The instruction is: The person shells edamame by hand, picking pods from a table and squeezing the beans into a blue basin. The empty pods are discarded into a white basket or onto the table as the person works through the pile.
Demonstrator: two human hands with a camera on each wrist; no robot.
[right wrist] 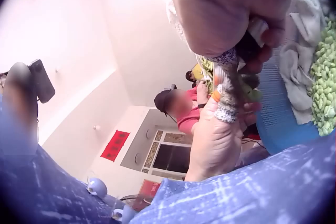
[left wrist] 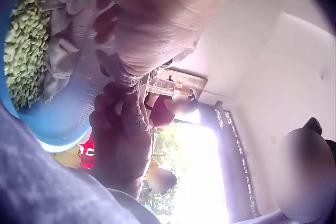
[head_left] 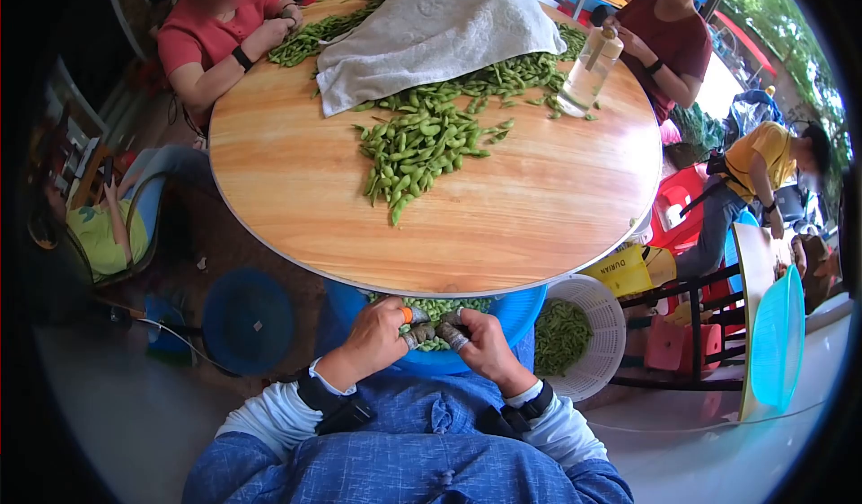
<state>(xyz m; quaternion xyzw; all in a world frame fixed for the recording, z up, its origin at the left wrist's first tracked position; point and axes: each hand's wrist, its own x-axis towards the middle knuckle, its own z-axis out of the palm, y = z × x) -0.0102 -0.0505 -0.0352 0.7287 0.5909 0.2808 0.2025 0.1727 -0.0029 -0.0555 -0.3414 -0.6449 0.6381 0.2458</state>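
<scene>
My left hand point(head_left: 375, 335) and right hand point(head_left: 489, 347) meet at the fingertips over a blue basin point(head_left: 531, 314) at the table's near edge. Wrappings cover several fingers and thumbs, and an orange band circles one left finger. Between the curled fingers, a green soybean pod point(right wrist: 254, 96) shows partly in the right wrist view; the fingers hide most of it. Shelled green beans point(left wrist: 23, 50) fill one side of the basin, beside a crumpled grey cloth point(left wrist: 62, 69).
A round wooden table point(head_left: 296, 208) carries a pile of pods point(head_left: 417, 149) under a grey towel point(head_left: 440, 33), with a clear bottle point(head_left: 588, 73) at right. A white basket point(head_left: 603, 324) of pods stands right of the basin. Other people sit around the table.
</scene>
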